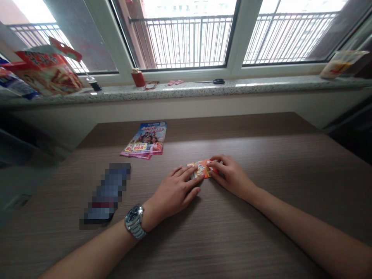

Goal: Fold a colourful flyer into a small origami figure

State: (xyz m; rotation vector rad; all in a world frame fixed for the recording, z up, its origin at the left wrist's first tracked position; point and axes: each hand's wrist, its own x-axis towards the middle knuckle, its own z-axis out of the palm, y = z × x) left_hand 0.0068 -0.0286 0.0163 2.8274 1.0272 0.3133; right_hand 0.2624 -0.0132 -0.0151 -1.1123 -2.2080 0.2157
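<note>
A small folded leaflet (200, 167), orange with bright printing, lies flat on the table between my hands. My left hand (177, 188), with a steel watch (135, 221) on its wrist, lies palm down with fingers stretched out. Its fingertips rest on the leaflet's left and lower part. At the leaflet's right end, my right hand (232, 176) has its fingers bent over the paper, with the thumb at the near edge. The fingers cover part of the print, and the underside of the leaflet is hidden.
A stack of flyers (148, 139) lies farther back on the wooden table (250, 240). A blurred-out dark phone-like thing (109, 193) is at the left. On the windowsill (186, 90) stand a red snack bag (52, 73), a red bottle (138, 77), scissors (217, 81) and a cup (338, 65).
</note>
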